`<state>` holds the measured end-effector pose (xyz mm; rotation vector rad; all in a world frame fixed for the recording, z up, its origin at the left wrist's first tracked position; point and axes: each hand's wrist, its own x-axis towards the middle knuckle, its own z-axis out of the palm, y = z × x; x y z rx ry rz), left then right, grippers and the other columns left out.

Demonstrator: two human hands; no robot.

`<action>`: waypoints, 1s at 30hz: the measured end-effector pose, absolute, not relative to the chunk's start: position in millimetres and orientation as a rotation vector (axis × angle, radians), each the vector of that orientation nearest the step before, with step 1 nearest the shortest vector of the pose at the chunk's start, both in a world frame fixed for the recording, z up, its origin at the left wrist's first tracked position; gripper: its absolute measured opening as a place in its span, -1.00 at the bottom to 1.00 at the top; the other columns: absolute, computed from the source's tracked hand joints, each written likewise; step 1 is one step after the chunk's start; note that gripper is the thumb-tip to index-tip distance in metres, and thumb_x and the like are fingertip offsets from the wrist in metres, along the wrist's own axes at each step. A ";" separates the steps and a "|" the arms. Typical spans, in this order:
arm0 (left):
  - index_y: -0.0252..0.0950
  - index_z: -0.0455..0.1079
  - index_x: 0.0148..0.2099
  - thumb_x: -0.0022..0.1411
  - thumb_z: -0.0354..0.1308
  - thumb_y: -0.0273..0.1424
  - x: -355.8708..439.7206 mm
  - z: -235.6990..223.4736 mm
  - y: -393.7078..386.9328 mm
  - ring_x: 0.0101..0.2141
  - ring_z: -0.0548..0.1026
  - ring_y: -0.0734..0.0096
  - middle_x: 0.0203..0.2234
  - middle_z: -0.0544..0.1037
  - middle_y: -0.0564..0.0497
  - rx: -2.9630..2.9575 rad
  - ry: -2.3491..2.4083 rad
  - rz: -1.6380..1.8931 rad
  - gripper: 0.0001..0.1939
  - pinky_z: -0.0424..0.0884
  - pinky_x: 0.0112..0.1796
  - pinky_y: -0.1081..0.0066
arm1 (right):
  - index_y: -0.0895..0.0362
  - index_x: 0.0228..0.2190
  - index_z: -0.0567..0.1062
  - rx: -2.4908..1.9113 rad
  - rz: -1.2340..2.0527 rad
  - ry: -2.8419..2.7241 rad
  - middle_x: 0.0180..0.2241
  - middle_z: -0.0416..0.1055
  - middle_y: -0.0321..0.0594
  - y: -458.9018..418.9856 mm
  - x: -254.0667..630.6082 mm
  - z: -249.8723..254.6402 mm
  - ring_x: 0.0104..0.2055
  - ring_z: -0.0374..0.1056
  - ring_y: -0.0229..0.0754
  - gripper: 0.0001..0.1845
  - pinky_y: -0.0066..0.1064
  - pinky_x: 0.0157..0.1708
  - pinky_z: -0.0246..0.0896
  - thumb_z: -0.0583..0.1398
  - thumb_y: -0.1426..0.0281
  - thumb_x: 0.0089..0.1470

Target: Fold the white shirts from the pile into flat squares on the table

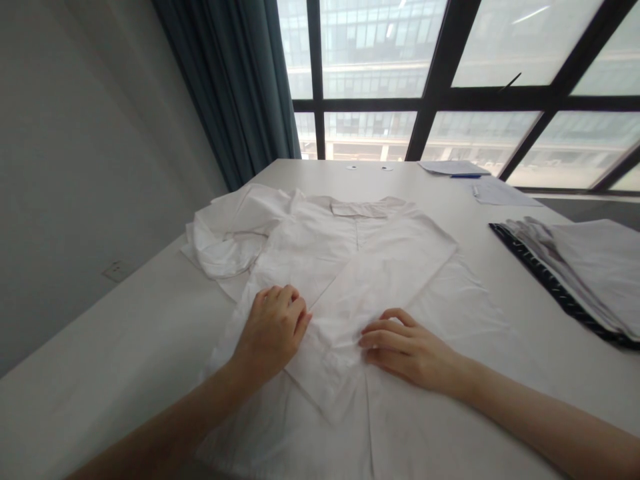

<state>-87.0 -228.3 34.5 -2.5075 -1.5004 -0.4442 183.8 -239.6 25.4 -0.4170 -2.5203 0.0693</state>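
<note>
Two hands are on a white shirt (pixel 345 300), which lies in the middle of the worktop (pixel 165 320), its collar (pixel 358 209) at 12 o'clock and its body running down to 6. One sleeve (pixel 227 243) lies bunched at 10 o'clock; what looks like the other is folded over the front, slanting from 2 o'clock toward 6, its lower end (pixel 327 383) lying between the hands.

The cloth looks thin, so it should be very light, soft and limp, quick to crease and unlikely to break. It would probably slide easily on the smooth worktop, and a drag on one layer could pull those beneath askew. The folded sleeve would be best taken by its edges, near the lower end, with flat fingers; the whole shirt by both shoulders, near 10 and 2 o'clock.

The left hand (pixel 275 323), toward 7 o'clock, has its fingers curled and thumb close to them, against the sleeve's edge; whether its grip pinches cloth is hidden. The right hand (pixel 405 347), toward 5, has a looser grip, fingers gently bent and tips on the cloth; any hold beneath them doesn't show.

At 3 o'clock, apart from the shirt, lies a cloth pile (pixel 595 267) with a black edge.
</note>
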 end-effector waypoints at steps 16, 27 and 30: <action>-0.29 0.26 -0.02 0.01 0.37 -0.16 -72.4 31.8 -256.6 -0.05 0.30 0.09 -0.07 0.39 -0.11 -3.191 -0.903 -0.453 -0.43 0.11 0.11 0.09 | 0.12 -0.18 0.41 -0.583 0.346 -2.635 -0.06 0.46 -0.07 -235.9 188.7 25.4 0.03 0.32 -0.17 -0.88 -0.19 0.07 0.14 0.10 0.42 0.26; -0.33 0.25 -0.12 -0.04 0.28 -0.40 -68.3 36.9 -258.4 -0.11 0.28 0.16 -0.17 0.38 -0.09 -3.210 -0.972 -0.479 -0.58 0.23 0.01 0.19 | 0.13 -0.21 0.41 -0.559 0.344 -2.659 -0.03 0.46 -0.14 -235.6 188.5 23.0 0.08 0.29 -0.22 -0.85 -0.24 0.10 0.06 0.05 0.41 0.32; -0.33 0.25 -0.11 -0.04 0.25 -0.43 -68.7 37.7 -258.0 -0.12 0.28 0.17 -0.17 0.38 -0.09 -3.227 -0.968 -0.452 -0.59 0.25 0.01 0.20 | 0.14 -0.20 0.40 -0.571 0.362 -2.655 -0.03 0.46 -0.16 -235.9 187.5 23.5 0.07 0.30 -0.23 -0.85 -0.24 0.10 0.05 0.03 0.43 0.33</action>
